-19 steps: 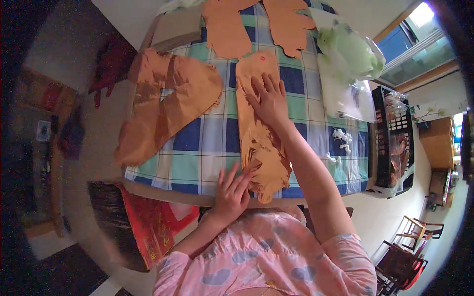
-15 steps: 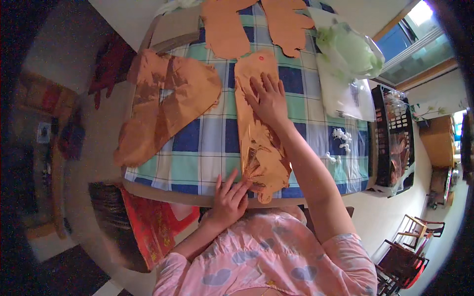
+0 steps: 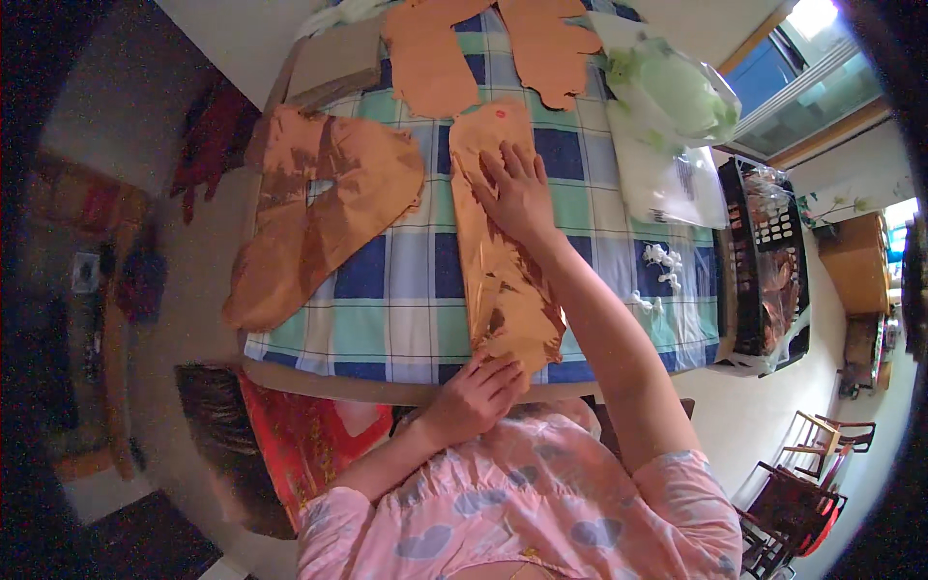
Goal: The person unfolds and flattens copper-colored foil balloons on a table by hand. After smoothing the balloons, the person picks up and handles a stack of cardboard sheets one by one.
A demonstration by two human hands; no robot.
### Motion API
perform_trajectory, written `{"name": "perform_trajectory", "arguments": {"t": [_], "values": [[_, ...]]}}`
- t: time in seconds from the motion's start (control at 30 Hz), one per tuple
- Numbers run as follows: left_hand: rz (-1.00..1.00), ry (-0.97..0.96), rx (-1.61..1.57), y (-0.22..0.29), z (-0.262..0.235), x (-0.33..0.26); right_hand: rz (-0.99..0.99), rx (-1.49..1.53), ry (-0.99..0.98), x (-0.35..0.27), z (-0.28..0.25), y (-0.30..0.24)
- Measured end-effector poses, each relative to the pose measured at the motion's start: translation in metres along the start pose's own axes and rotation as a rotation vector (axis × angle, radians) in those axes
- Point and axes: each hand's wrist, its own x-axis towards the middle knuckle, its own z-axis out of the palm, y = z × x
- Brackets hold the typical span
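Note:
A flat, rose-gold foil balloon (image 3: 474, 232), long and creased, lies in front of me with its near end at the table's edge. My right hand (image 3: 520, 193) rests flat on its upper part, fingers spread. At the near end, my left hand (image 3: 476, 391) has its fingers closed over the balloon's tip; the thumb is hidden. To the left lies another flat foil balloon (image 3: 372, 184), wider, with a small hole in it. Two more flat rose-gold foil shapes, one on the left (image 3: 430, 63) and one on the right (image 3: 549, 48), lie at the far side.
A checked cloth (image 3: 367, 338) covers the table. Clear and greenish plastic bags (image 3: 667, 97) lie at the far right, with small white pieces (image 3: 662, 261) nearer. A cardboard piece (image 3: 333, 63) sits at the far left. Right of the table stands a black basket (image 3: 768, 261); chairs (image 3: 793, 503) stand beyond.
My left hand has moved right and closed over the balloon's near tip. My right hand stays flat on the upper part. The view has shifted slightly.

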Motion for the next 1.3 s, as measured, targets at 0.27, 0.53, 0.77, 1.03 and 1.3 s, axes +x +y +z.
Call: {"name": "perform_trajectory", "arguments": {"t": [0.27, 0.53, 0.77, 1.03, 1.3], "values": [[-0.150, 0.129, -0.015, -0.013, -0.016, 0.008, 0.020, 0.017, 0.020, -0.003, 0.005, 0.005], [-0.021, -0.006, 0.162, -0.015, -0.009, 0.014, 0.004, 0.001, 0.015, -0.001, 0.001, 0.002], [0.003, 0.029, 0.212, -0.023, 0.000, 0.012, 0.006, -0.013, 0.012, -0.001, 0.002, 0.003], [0.001, 0.047, 0.180, -0.023, -0.001, 0.010, -0.008, -0.010, -0.012, 0.001, -0.002, 0.001], [-0.108, 0.125, 0.056, -0.031, -0.009, 0.009, 0.011, 0.026, -0.057, 0.002, -0.002, 0.003]]}}
